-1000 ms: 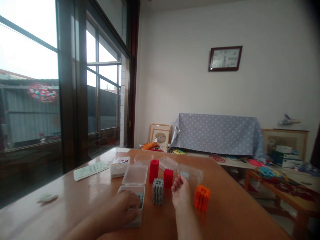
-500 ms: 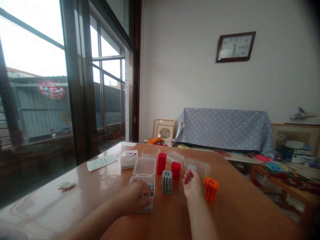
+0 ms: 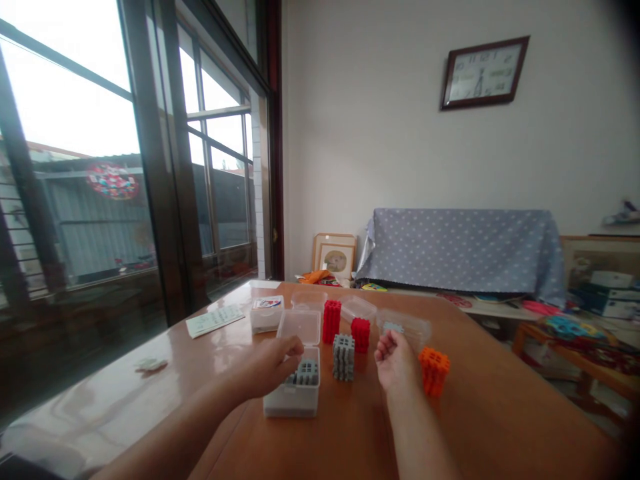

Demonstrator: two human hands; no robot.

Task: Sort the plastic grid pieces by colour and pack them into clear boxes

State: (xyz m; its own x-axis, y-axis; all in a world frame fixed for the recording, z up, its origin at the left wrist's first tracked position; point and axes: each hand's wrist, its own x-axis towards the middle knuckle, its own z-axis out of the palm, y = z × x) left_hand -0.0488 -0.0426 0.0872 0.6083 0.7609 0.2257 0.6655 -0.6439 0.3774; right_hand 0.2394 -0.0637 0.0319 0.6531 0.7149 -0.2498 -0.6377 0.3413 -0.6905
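Clear box [image 3: 290, 402] open; grey pieces [image 3: 307, 373] inside, partly hidden

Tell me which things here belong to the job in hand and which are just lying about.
Likely part of the job:
open box of gray pieces, at the left hand
gray stack
tall red stack
short red stack
orange stack, right of the right hand

Likely just lying about:
spotted cloth
framed picture left of the cloth

A clock [image 3: 485, 73] in a dark frame hangs on the pale wall [image 3: 370, 127]. Below it is spread a grey cloth [image 3: 460, 250] with white dots, and to the left of this cloth stands a framed picture [image 3: 336, 259].
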